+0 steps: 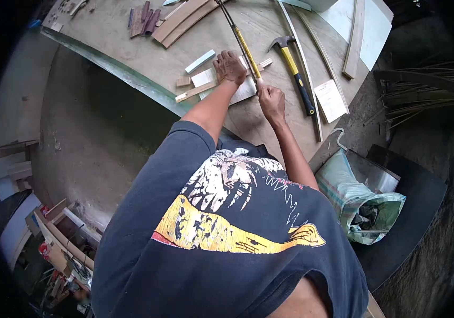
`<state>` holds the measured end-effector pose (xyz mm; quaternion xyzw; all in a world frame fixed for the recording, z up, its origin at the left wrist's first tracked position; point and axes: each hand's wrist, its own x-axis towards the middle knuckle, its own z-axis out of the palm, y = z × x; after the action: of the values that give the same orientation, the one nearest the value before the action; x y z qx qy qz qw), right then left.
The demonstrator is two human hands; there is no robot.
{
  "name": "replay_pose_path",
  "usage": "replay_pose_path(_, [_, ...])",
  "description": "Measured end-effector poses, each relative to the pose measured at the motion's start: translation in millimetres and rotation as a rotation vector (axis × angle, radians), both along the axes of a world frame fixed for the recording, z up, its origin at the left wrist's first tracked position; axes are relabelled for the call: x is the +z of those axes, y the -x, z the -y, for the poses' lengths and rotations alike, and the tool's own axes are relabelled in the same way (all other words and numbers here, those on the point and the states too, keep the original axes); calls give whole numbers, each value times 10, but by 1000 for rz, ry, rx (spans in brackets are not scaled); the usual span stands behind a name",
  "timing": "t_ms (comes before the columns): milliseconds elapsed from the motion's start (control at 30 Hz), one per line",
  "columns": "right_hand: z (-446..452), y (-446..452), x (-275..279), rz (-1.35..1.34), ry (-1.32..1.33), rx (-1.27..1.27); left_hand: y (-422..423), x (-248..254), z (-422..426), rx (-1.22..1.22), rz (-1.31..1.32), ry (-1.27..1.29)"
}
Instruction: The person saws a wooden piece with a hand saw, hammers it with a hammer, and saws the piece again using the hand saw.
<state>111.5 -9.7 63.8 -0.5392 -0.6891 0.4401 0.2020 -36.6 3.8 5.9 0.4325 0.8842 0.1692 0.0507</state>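
Observation:
My right hand (272, 102) is closed around the handle end of a hacksaw with a yellow frame (244, 46). The saw points away from me across the bench. Just left of it, my left hand (229, 67) presses down with bent fingers on a narrow wooden strip (198, 91). That strip lies across a white flat piece (245, 90), its far end showing to the right of the saw. Where the blade meets the wood is too small to make out. A small wooden block (183, 81) and a pale bluish bar (200, 61) lie near my left hand.
On the workbench (116, 37), a claw hammer (295, 74) lies right of the saw, beside long thin strips (304, 58) and a white rectangular piece (331, 100). Curved boards (184, 24) lie at the back. A woven sack (351, 193) stands on the floor at right.

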Motion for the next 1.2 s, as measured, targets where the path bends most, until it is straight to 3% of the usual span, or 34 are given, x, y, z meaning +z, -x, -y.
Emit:
replay_pose_path(133, [274, -342, 23, -21, 137, -56, 7, -37, -21, 17, -11, 45])
replay_pose_path(433, [-128, 197, 116, 39, 61, -4, 13, -15, -11, -17, 3, 35])
replay_pose_path(600, [90, -110, 29, 58, 74, -12, 24, 7, -35, 14, -5, 54])
replay_pose_path(733, [271, -322, -75, -183, 162, -81, 12, -36, -20, -49, -16, 36])
replay_pose_path(800, [221, -273, -24, -67, 173, -81, 56, -35, -7, -53, -40, 34])
replay_pose_path(867, [65, -193, -66, -117, 180, -106, 22, -58, -33, -60, -34, 57])
replay_pose_path(933, [-62, -30, -19, 62, 35, -11, 31, -69, -38, -61, -37, 28])
replay_pose_path(1133, [81, -45, 61, 19, -21, -12, 24, -77, -66, 34, -28, 37])
replay_pose_path(1200, [248, -259, 188, -22, 134, -42, 43, -93, -78, 49, -40, 25])
